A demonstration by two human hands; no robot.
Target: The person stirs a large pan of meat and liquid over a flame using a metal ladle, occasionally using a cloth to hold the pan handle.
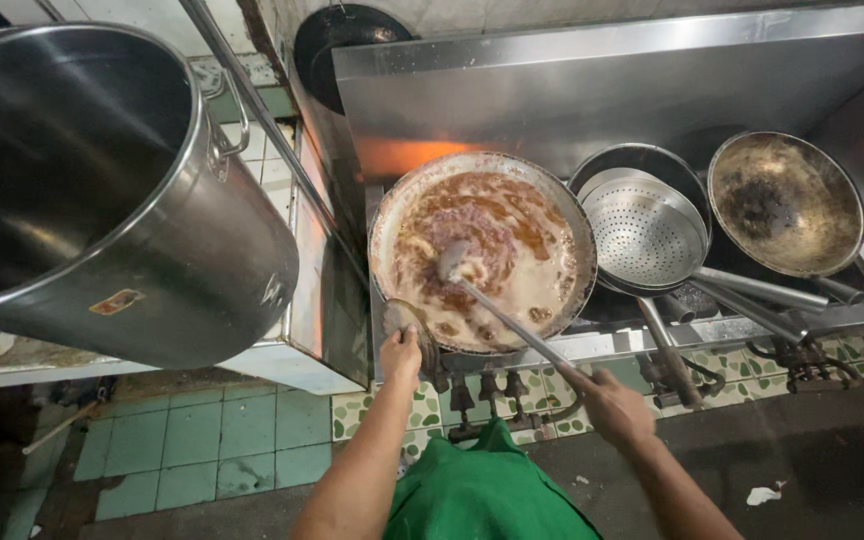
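Wok (pixel 552 200), centre of frame on the burner, brim-full of brown sauce and froth — judged heavy, hot and prone to slosh, so best gripped at the near rim handle at its lower left. Left hand (pixel 401 352) is closed on that handle (through a cloth, or bare: cannot tell). Right hand (pixel 614 403), lower centre-right, is wrapped around the end of the long metal ladle (pixel 505 312) — stiff, light, bowl resting in the sauce.

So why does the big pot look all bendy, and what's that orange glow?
Head view: the wide lens stretches the pot at the edge; the orange is firelight reflecting off the steel wall behind the wok; the floor lies in dim shadow.
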